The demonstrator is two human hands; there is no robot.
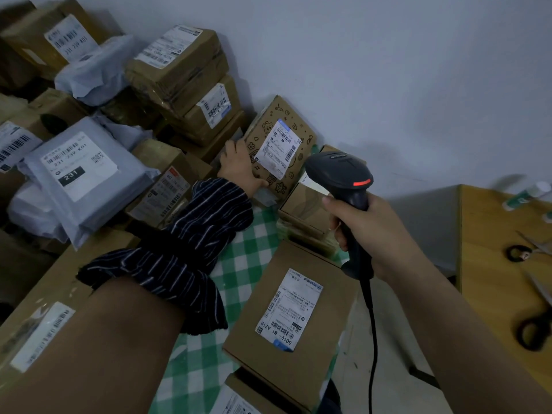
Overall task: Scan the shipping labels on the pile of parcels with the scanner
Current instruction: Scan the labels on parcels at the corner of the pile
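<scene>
The fingers of the left hand [239, 165] curl over the left edge of a cartoon-printed box [304, 135], thumb along its lower side, holding it tipped up so that its shipping label [279, 147] faces the camera. The right hand [367, 231] is clenched round the handle of the scanner [337, 171], one fingertip lying at the front of the grip. The scanner's head sits just beside the box's lower right corner, aimed towards the label, and a red light glows on its back.

The likeliest failure from here is a wrong or missed read. The scanner meets the label at a slant, and a second label shows on the parcel directly beneath its head, so the beam may catch that one instead. The box rests on one hand's grip alone and could slide down among the parcels below. The cable [372, 324] hangs past a flat box [286, 312] and could snag its corner.

Room is tight. The wall [388, 70] stands right behind the box, and a stack of brown cartons [185, 70] and a grey mailer [80, 168] crowd the left. A strip of green checked cloth [254, 240] lies bare beside the striped sleeve [191, 234]. At right, scissors [534, 324] lie on a wooden table [484, 264], well apart from the scanner.
</scene>
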